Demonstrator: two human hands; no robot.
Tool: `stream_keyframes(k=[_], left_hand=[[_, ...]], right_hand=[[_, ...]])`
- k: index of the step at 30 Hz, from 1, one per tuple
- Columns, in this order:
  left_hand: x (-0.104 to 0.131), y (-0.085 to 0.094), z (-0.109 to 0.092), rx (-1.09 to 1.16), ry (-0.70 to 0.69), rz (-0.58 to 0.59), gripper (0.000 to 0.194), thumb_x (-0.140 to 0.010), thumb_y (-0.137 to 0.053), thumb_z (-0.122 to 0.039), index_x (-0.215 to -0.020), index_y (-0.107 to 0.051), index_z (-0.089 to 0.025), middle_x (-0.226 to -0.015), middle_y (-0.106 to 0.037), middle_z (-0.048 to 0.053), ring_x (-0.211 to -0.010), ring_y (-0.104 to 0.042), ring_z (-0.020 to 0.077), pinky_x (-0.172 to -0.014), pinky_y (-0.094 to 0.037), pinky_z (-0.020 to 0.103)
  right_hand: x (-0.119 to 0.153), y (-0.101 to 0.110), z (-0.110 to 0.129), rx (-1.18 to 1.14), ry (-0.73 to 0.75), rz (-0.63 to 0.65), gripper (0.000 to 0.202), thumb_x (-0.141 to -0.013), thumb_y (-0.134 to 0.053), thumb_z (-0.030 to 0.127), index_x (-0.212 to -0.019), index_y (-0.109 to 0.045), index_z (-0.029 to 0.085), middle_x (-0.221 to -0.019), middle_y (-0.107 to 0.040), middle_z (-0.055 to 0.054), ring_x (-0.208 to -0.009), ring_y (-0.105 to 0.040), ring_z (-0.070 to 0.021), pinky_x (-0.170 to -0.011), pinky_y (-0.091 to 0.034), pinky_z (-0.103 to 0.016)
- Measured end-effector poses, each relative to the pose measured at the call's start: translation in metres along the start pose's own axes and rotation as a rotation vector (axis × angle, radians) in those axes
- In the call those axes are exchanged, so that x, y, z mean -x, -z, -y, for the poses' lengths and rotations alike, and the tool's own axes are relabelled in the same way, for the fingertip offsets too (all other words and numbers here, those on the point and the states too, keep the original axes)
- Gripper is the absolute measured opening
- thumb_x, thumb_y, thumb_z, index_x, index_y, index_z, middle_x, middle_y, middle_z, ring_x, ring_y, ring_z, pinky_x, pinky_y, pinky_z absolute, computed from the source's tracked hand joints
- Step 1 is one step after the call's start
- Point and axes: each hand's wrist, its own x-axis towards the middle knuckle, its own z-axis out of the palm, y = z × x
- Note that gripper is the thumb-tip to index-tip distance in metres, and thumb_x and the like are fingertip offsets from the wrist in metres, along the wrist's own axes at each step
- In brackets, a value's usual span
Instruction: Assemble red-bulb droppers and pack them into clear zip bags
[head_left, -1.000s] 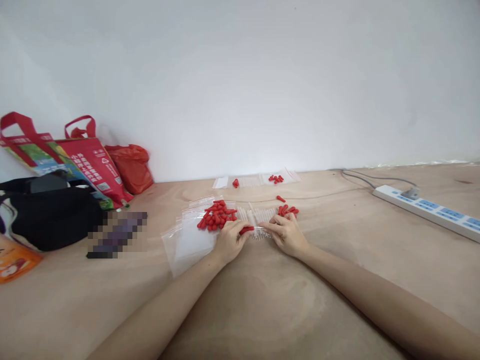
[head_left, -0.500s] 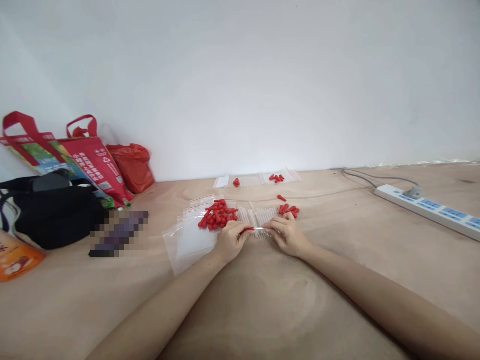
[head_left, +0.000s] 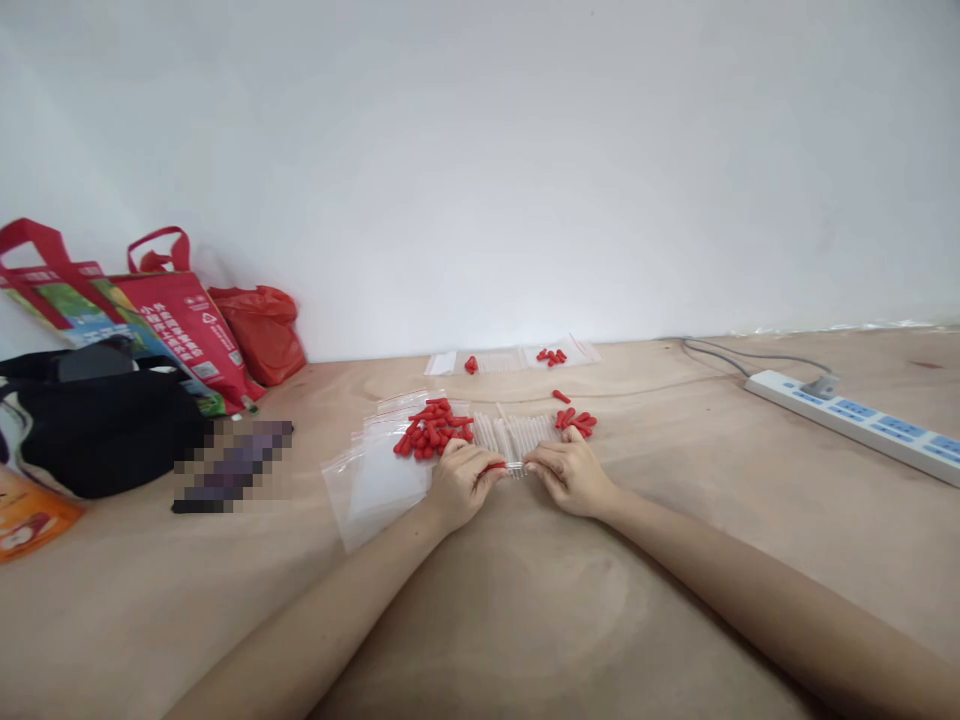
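My left hand (head_left: 459, 486) pinches a red rubber dropper bulb (head_left: 494, 466). From the other side, my right hand (head_left: 576, 476) grips a clear glass dropper tube (head_left: 515, 465), whose end meets the bulb between my fingertips; how deep it sits is hidden. Just beyond my hands lies a row of similar clear tubes (head_left: 517, 433). A pile of red bulbs (head_left: 433, 428) rests on clear zip bags (head_left: 386, 475) by my left hand. A smaller cluster of red bulbs (head_left: 576, 421) lies behind my right hand, with a single bulb (head_left: 561, 396) farther back.
Near the wall lies a flat clear bag (head_left: 504, 361) with tubes and red bulbs. At left stand red shopping bags (head_left: 176, 325), a red plastic bag (head_left: 262, 332), a black bag (head_left: 112, 430) and an orange packet (head_left: 34, 515). A power strip (head_left: 862, 425) with a cable lies right.
Both hands stay together over the tubes, and less of the red bulb shows outside my left fingers. The whole view has shifted slightly.
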Motion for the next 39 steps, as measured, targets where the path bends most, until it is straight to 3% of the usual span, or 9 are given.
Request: stream_keyframes(k=[10, 19, 29, 39], left_hand=[[-0.001, -0.002, -0.001, 0.013, 0.018, 0.045, 0.022, -0.085, -0.044, -0.032, -0.075, -0.057, -0.017, -0.069, -0.066, 0.000, -0.060, -0.056, 0.0120, -0.069, -0.034, 0.031], [-0.001, -0.001, 0.010, 0.022, 0.149, 0.072, 0.017, -0.079, -0.055, -0.035, -0.083, -0.061, -0.020, -0.076, -0.069, -0.001, -0.064, -0.057, 0.0133, -0.076, -0.032, 0.033], [0.000, 0.000, 0.000, 0.047, 0.083, 0.046, 0.013, -0.081, -0.052, -0.028, -0.076, -0.060, -0.019, -0.069, -0.067, -0.001, -0.062, -0.055, 0.0125, -0.075, -0.032, 0.033], [0.000, 0.001, -0.004, 0.053, 0.047, 0.087, 0.014, -0.081, -0.050, -0.028, -0.075, -0.059, -0.019, -0.067, -0.066, -0.001, -0.062, -0.054, 0.0126, -0.077, -0.031, 0.034]], right_hand=[[-0.002, -0.003, 0.003, -0.120, -0.118, 0.083, 0.023, -0.086, -0.040, 0.023, -0.074, -0.058, 0.017, -0.064, -0.060, 0.001, -0.056, -0.045, -0.0098, -0.066, -0.022, -0.028], [-0.001, -0.001, -0.014, -0.020, 0.012, 0.006, 0.024, -0.086, -0.040, 0.027, -0.092, -0.061, 0.016, -0.079, -0.061, -0.007, -0.070, -0.049, -0.0148, -0.067, -0.028, -0.029], [0.004, -0.002, -0.007, 0.010, 0.051, -0.077, 0.020, -0.084, -0.041, 0.019, -0.081, -0.060, 0.016, -0.073, -0.060, -0.003, -0.063, -0.046, -0.0125, -0.068, -0.025, -0.031], [0.003, -0.004, -0.002, -0.006, 0.030, -0.014, 0.021, -0.084, -0.039, 0.020, -0.080, -0.060, 0.017, -0.070, -0.059, -0.003, -0.062, -0.046, -0.0117, -0.067, -0.024, -0.030]])
